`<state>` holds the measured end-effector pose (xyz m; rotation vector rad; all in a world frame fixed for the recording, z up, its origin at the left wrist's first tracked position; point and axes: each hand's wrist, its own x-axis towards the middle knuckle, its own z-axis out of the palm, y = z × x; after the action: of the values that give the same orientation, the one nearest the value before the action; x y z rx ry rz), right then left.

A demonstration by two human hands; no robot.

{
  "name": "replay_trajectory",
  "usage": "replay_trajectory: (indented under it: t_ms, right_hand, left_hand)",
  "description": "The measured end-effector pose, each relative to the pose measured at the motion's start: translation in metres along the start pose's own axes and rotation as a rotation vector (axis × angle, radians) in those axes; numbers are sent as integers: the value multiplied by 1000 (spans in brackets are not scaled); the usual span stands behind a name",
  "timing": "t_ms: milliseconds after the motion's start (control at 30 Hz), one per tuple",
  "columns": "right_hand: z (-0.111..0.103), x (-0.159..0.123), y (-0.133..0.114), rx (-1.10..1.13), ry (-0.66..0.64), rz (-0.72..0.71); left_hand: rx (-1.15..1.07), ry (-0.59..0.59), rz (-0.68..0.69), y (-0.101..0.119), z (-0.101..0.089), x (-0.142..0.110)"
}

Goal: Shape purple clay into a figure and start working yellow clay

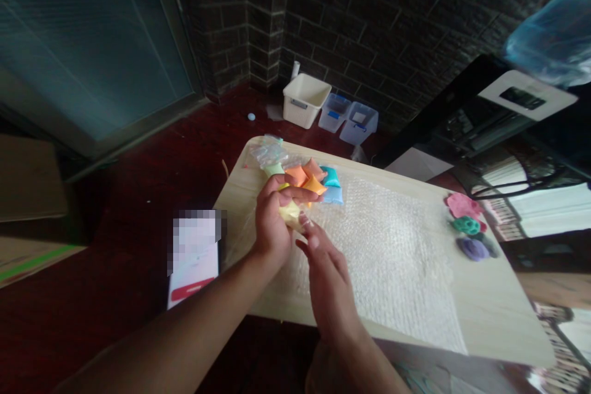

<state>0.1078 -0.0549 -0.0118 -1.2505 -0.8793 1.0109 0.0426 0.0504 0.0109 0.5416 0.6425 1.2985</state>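
A pale yellow packet (290,213) of what looks like soft clay in clear plastic is held over the table. My left hand (271,221) is closed around it, fingers pointing right. At its near right end, my right hand (329,271) pinches the plastic edge between thumb and fingers. Just beyond lie similar packets: light green (273,169), orange (295,175), brown (314,168), teal (330,176), yellow-orange (316,184) and light blue (333,195). My left fingers partly hide a brighter yellow one.
Bubble wrap (397,252) covers much of the wooden table (503,314). Pink (463,204), green (466,225) and purple (474,249) pieces sit at its right end. Clear plastic bags (268,152) lie at the far left corner. Behind stand a white basket (300,112) and two clear bins.
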Motion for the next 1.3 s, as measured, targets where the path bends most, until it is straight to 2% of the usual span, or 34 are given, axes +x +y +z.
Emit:
replay_trajectory:
  t_ms: [67,167,233,333,467,633,800,1033,1200,1300]
  right_hand:
    - [0,8,1,255,33,88]
    - [-2,17,1,434,88,175]
    - [-5,19,-1,480,105,222]
    - [-8,19,-4,489,49,290]
    - [-8,18,-8,490,-11,338]
    - [-3,17,-9,509,69,333]
    - [-7,14,-11,473,124,339]
    - [-10,13,-13,537,77,330]
    - [-2,9,-24,387,-50,196]
    - [-1,8,-29,318,-68,165]
  left_hand:
    - [46,-50,52,-3,0,-6]
    - [115,-58,62,-8,1,-15]
    - [168,-19,83,-10,3,-19]
    - [276,35,171,-11,5,-23]
    - [326,-34,237,-13,5,-27]
    - [351,-105,247,-17,2,-32]
    - [391,-72,264,-17,-2,-31]
    - [433,-111,284,-17,-3,-26]
    - [392,-24,178,-16,-4,-18]
    - [425,33,219,-17,-7,-17]
